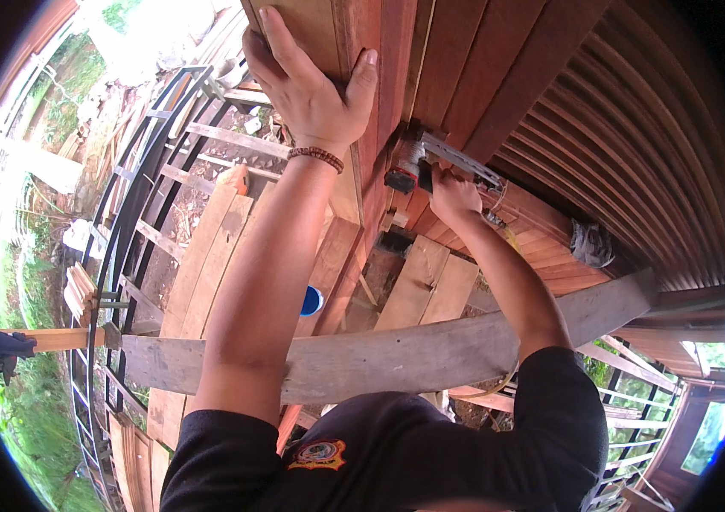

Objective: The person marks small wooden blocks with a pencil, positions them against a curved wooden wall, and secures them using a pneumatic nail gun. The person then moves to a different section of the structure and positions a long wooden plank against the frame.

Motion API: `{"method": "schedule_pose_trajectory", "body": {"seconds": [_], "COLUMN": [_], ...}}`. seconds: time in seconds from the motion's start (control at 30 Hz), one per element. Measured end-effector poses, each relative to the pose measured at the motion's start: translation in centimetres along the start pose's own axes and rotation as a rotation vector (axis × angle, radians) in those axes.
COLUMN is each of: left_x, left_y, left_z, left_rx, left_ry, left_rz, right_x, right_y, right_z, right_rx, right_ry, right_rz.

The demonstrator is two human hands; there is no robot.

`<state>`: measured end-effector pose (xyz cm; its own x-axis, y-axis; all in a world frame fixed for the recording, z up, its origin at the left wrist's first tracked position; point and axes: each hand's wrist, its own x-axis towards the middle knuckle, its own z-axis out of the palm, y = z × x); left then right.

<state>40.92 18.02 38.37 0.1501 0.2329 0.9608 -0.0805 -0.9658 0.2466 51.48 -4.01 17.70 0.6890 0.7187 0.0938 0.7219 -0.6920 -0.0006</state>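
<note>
My left hand [318, 98] is raised with its fingers and thumb spread against a reddish wooden beam [390, 72]. It presses on the wood rather than closing around it. My right hand [454, 196] wraps around the handle of a nail gun [463, 159] with a long silver magazine. The tool's head lies beside the beam, close to the reddish wall boards [475, 72]. A yellowish air hose [512, 237] runs from near the handle. Where the nail gun's tip meets the wood cannot be made out.
A long grey plank [396, 354] crosses just in front of my body. Corrugated sheeting [627, 145] covers the right side, with a dark cloth bundle [591, 245] beneath it. Loose boards [204, 273], a blue container [310, 300] and a black metal frame [115, 230] stand lower down.
</note>
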Motion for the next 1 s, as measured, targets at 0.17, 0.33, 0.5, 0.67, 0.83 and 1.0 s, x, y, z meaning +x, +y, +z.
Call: {"method": "schedule_pose_trajectory", "body": {"seconds": [0.17, 0.33, 0.5, 0.67, 0.83, 1.0], "left_x": [0.2, -0.1, -0.1, -0.3, 0.0, 0.0], "left_y": [0.0, 0.0, -0.7, -0.8, -0.6, -0.6], "left_z": [-0.1, 0.2, 0.2, 0.2, 0.2, -0.1], "left_rx": [-0.014, 0.083, 0.044, -0.058, -0.019, 0.003], "left_ry": [-0.004, 0.005, -0.027, -0.066, -0.101, -0.143], "left_rz": [0.047, -0.021, 0.049, -0.016, -0.064, -0.087], "right_x": [-1.6, -8.1, -7.1, -4.5, -4.8, -4.9], "right_y": [0.0, 0.9, 0.9, 1.8, 2.3, 2.1], "right_z": [-0.4, 1.2, 6.0, 8.8, 8.8, 8.6], "right_rx": [-0.045, -0.174, -0.162, -0.125, -0.103, -0.088], "right_ry": [0.070, -0.043, -0.107, 0.016, 0.008, 0.085], "right_rz": [-0.048, -0.205, -0.174, -0.046, 0.002, 0.009]}}
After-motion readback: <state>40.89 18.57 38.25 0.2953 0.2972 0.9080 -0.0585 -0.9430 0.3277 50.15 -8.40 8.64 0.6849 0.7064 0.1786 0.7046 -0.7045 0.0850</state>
